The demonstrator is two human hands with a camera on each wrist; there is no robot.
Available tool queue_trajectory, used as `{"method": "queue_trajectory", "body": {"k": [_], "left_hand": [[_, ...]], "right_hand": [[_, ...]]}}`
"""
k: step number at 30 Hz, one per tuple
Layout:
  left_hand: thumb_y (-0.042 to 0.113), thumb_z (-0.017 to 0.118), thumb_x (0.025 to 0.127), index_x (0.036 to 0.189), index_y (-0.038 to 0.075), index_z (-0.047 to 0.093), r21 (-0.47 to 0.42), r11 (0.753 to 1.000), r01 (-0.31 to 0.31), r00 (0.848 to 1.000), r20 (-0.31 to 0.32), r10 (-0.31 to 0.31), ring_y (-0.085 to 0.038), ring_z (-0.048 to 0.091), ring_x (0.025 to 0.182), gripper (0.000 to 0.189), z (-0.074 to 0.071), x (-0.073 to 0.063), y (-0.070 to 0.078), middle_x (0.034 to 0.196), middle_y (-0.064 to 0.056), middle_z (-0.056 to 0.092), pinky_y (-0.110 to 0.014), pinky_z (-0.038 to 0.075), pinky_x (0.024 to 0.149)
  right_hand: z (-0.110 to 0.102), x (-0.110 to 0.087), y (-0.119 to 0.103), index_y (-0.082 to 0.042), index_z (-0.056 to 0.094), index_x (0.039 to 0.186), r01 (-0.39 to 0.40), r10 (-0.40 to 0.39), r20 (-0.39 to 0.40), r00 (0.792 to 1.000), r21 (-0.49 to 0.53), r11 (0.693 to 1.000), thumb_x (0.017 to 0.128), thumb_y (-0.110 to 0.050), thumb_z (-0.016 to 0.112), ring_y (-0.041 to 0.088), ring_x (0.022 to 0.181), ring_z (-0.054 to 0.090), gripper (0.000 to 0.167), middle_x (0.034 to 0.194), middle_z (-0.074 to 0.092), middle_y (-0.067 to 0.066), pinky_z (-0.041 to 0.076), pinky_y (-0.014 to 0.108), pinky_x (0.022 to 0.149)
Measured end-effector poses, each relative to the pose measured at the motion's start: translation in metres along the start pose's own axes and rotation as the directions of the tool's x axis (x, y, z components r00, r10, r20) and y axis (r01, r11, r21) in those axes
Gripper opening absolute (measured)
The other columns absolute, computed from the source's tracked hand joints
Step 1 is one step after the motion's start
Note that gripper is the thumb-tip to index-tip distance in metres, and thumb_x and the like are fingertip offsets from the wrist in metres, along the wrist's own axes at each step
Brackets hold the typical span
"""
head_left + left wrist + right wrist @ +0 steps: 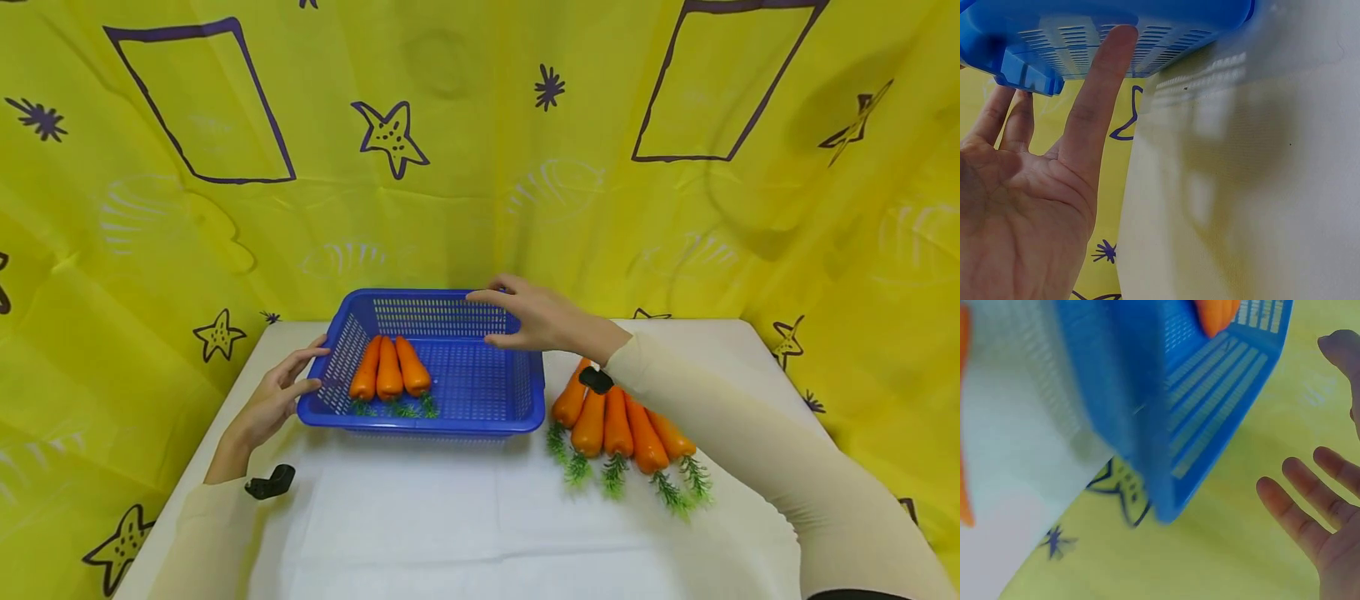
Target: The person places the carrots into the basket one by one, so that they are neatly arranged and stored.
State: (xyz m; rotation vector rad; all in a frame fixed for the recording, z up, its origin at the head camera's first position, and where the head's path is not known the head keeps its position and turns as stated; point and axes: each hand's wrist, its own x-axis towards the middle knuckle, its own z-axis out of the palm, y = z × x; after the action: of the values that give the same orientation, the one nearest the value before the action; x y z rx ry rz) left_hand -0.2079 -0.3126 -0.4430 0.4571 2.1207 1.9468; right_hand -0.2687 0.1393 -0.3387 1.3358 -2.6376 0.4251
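A blue plastic basket (pixel 420 424) with slotted walls stands on the white table. Three orange carrots (pixel 389 373) with green tops lie side by side in its left part. My left hand (pixel 272 402) is at the basket's left rim, its fingers extended; the left wrist view shows one finger (pixel 1094 94) against the basket's outer side. Above the basket's back right corner is my right hand (pixel 546 317), thumb and fingers spread and nothing between them. In the right wrist view its fingers (pixel 1300 509) are apart from the basket wall (pixel 1210 419).
Several more carrots (pixel 617 427) lie fanned out on the table to the right of the basket, partly hidden under my right forearm. A yellow curtain (pixel 465 225) with starfish drawings hangs behind and along both sides of the white table (pixel 420 517).
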Motion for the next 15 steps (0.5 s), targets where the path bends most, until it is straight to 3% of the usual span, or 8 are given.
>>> {"method": "queue_trajectory", "body": {"k": [2,8,15], "left_hand": [[0.008,0.053,0.107,0.154,0.006,0.039,-0.001,1.000,-0.001,1.000,-0.003,0.001,-0.038,0.022,0.152,0.050,0.000,0.000,0.000,0.174,-0.006,0.005,-0.035,0.059,0.090],[0.005,0.052,0.107,0.153,0.004,0.040,-0.039,0.999,-0.023,1.000,0.007,0.023,-0.003,0.043,0.135,0.048,-0.001,-0.001,-0.001,0.174,-0.004,0.006,-0.035,0.060,0.088],[0.003,0.050,0.107,0.152,0.004,0.041,-0.082,0.996,-0.038,0.999,0.012,0.039,-0.004,0.049,0.132,0.046,-0.001,-0.001,-0.003,0.173,-0.002,0.009,-0.035,0.061,0.087]], "right_hand": [[-0.003,-0.012,0.006,-0.016,0.054,0.149,-0.028,0.028,-0.008,1.000,-0.009,1.000,0.093,-0.037,0.076,0.031,0.113,0.058,0.064,0.135,0.055,0.017,0.056,0.045,0.090],[-0.013,-0.051,0.021,-0.018,0.054,0.149,-0.171,0.171,-0.001,0.985,-0.052,0.984,0.093,-0.037,0.076,0.030,0.102,0.063,0.064,0.136,0.055,0.017,0.060,0.044,0.081],[-0.019,-0.096,0.038,-0.016,0.053,0.150,-0.277,0.278,-0.002,0.961,-0.075,0.958,0.092,-0.035,0.078,0.034,0.102,0.062,0.066,0.136,0.055,0.020,0.060,0.045,0.073]]}}
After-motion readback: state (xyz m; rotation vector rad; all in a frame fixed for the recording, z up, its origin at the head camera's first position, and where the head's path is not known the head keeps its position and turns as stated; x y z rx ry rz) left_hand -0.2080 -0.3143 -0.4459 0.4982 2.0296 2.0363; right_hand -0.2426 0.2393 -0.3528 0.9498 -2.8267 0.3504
